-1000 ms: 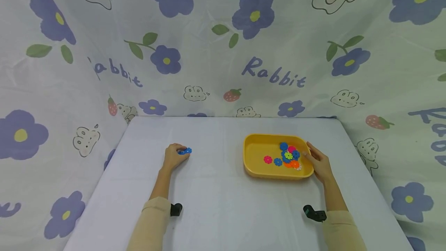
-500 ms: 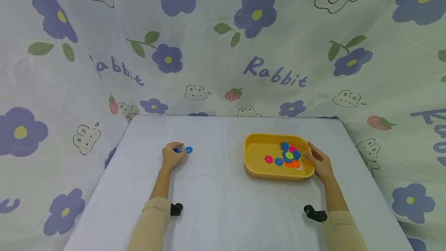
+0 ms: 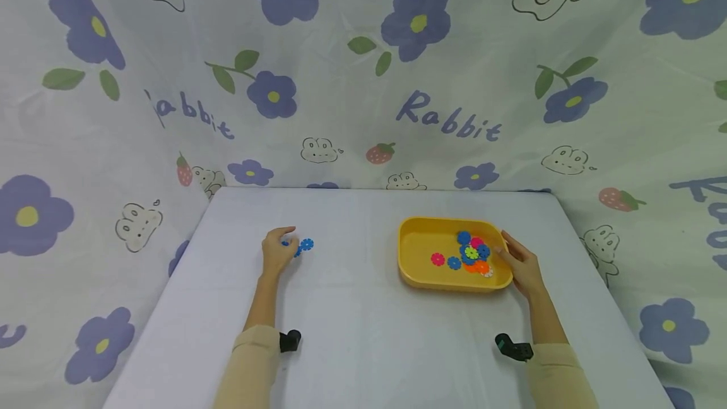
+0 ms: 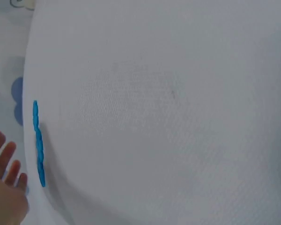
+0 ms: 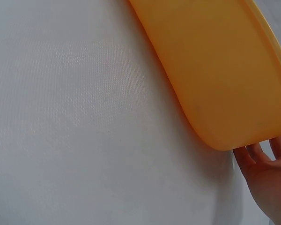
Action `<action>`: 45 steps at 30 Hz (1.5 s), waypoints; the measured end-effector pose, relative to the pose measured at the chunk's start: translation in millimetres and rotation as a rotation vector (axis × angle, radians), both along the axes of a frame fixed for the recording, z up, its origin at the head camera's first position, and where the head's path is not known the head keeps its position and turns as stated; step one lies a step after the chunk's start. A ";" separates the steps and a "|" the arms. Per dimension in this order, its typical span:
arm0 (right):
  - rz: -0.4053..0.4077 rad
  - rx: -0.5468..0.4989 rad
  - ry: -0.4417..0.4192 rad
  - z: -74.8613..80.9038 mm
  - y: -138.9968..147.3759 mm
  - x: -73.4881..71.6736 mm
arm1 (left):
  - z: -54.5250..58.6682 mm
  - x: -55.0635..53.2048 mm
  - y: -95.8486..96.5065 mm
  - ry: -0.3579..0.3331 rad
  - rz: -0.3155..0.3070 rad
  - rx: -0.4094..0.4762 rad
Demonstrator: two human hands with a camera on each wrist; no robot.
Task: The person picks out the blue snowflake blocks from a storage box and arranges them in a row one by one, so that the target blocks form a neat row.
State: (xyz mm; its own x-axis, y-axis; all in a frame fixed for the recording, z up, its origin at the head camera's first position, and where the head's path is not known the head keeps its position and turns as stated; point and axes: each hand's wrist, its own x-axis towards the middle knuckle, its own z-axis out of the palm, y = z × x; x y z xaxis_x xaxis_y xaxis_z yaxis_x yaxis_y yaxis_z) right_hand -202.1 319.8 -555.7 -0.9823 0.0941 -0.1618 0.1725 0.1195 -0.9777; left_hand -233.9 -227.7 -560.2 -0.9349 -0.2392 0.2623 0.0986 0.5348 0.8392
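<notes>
Blue notched plastic discs (image 3: 307, 244) lie in a row on the white table, partly hidden by my left hand (image 3: 276, 254). In the left wrist view, the row of discs (image 4: 40, 145) appears as a low strip. The fingers (image 4: 6, 157) of that hand are spread and apart from the strip, holding nothing that I can see. At the right, a yellow tray (image 3: 420, 279) contains several notched discs in blue, pink, orange, yellow-green and white. My right hand (image 3: 521, 267) grips the tray's right end, thumb over the rim; the right wrist view shows fingers against its outer wall.
White cloth covers the table (image 3: 352, 333). A patterned curtain (image 3: 341, 81) stands round the back and both sides. Black wrist mounts (image 3: 514, 347) stick out beside both sleeves.
My left hand has let go of the blue discs, its fingers parting and drawing back slightly leftward. The discs now lie on the table. My right hand and the tray stay put.
</notes>
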 end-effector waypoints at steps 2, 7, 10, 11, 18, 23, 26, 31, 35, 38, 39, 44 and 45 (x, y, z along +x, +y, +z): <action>-0.003 -0.002 0.002 -0.1 -0.4 -0.4 | -2.0 -2.0 2.5 -0.047 -0.039 -0.036; -0.006 -0.008 0.005 -1.5 -1.0 -1.3 | -11.3 -7.6 8.4 -0.092 -0.107 -0.088; -0.007 -0.009 0.007 -2.4 -0.9 -1.4 | -15.0 -9.9 11.5 -0.066 -0.130 -0.117; -0.007 -0.008 0.008 -2.5 -0.9 -1.3 | -15.5 -10.4 12.3 -0.056 -0.131 -0.130; -0.004 -0.003 0.003 -1.3 -0.7 -0.2 | -17.6 -9.0 12.6 -0.013 -0.136 -0.218; -0.002 0.004 0.000 -0.7 -0.7 0.5 | -16.7 -5.0 11.2 -0.018 -0.146 -0.206; 0.001 0.009 0.004 -0.9 -0.6 0.4 | -14.8 -2.9 10.2 -0.033 -0.153 -0.198; 0.003 0.017 0.012 -1.4 -0.1 0.3 | -9.8 0.1 7.2 -0.055 -0.162 -0.174; 0.004 0.018 0.012 -1.7 0.6 0.1 | -9.2 1.9 3.2 0.013 -0.129 -0.117; 0.008 0.011 0.013 -1.7 0.5 -0.3 | -9.6 3.3 -0.7 0.085 -0.063 -0.080; 0.009 0.008 0.013 -1.7 0.4 -0.5 | -9.1 4.2 -1.7 0.102 -0.038 -0.055; 0.008 0.010 0.010 -1.2 0.2 -1.2 | -5.1 7.6 -7.1 0.131 0.096 0.087; 0.006 0.008 0.012 -1.2 0.2 -1.4 | -4.3 7.8 -8.0 0.142 0.120 0.113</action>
State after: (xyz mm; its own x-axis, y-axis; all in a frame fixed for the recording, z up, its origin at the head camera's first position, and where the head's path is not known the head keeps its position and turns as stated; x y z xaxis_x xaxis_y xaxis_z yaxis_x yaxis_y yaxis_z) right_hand -203.5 320.0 -556.9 -0.9847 0.0894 -0.1495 0.1603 0.1283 -0.9787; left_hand -226.1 -235.7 -564.5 -0.8535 -0.3819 0.3544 0.1612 0.4532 0.8767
